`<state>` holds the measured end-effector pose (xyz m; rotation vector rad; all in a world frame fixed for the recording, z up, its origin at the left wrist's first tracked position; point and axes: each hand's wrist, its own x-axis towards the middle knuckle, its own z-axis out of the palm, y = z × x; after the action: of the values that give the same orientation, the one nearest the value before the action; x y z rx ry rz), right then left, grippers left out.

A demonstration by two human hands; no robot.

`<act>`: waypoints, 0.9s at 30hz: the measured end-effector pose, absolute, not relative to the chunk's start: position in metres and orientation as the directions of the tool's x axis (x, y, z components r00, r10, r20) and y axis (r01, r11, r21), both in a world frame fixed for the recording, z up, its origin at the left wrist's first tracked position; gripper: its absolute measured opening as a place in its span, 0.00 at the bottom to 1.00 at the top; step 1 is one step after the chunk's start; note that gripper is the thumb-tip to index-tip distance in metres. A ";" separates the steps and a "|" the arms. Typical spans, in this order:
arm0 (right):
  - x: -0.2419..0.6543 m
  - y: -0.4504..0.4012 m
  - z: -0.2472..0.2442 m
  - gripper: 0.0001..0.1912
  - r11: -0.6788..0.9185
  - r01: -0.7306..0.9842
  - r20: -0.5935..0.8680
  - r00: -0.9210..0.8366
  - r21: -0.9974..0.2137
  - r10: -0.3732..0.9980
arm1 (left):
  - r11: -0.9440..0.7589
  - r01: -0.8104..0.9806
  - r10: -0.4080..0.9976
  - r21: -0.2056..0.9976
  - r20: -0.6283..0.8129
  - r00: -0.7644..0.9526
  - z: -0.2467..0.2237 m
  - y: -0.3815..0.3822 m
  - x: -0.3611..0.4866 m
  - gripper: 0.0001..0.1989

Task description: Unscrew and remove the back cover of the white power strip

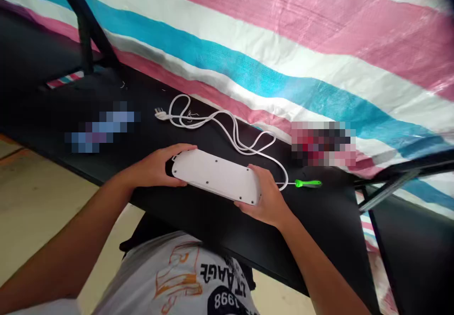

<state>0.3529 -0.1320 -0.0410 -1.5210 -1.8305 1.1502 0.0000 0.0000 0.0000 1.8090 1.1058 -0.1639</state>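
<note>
Seems a stiff, probably light white casing (222,175), unseen below, well gripped at both ends by half-closed left hand (156,166) and right hand (267,196).

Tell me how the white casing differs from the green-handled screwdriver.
The white casing is broad and flat-faced; the green-handled screwdriver is slim. The white casing is all pale, while the green-handled screwdriver shows bright green. The white casing is held between the left hand and right hand; the green-handled screwdriver lies on the black table. Both are elongated.
</note>
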 end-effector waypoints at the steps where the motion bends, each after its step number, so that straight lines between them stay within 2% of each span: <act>1: 0.353 -0.132 -0.040 0.51 0.014 0.545 -0.149 -0.254 -0.838 0.956 | -0.109 0.741 0.611 0.662 -0.544 0.576 0.001 0.000 0.001 0.49; 13: 0.362 -0.130 -0.032 0.45 -0.062 0.581 -0.219 -0.204 -0.811 0.954 | -0.018 0.740 0.616 0.672 -0.576 0.538 0.003 -0.003 0.003 0.51; 22: 0.356 -0.133 -0.025 0.44 -0.131 0.633 -0.289 -0.153 -0.763 0.945 | -0.021 0.728 0.635 0.685 -0.553 0.539 0.002 -0.005 0.004 0.48; 24: 0.355 -0.133 -0.025 0.43 -0.094 0.625 -0.248 -0.165 -0.775 0.955 | -0.029 0.730 0.636 0.683 -0.550 0.541 0.002 -0.006 0.004 0.47; 27: 0.353 -0.132 -0.027 0.43 0.044 0.581 -0.088 -0.196 -0.813 0.977 | -0.039 0.725 0.637 0.687 -0.542 0.548 0.003 -0.006 0.005 0.47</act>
<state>0.3534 -0.1319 -0.0272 -1.5655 -1.8244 1.0276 0.0050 -0.0057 0.0034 1.7349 1.1415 -0.1053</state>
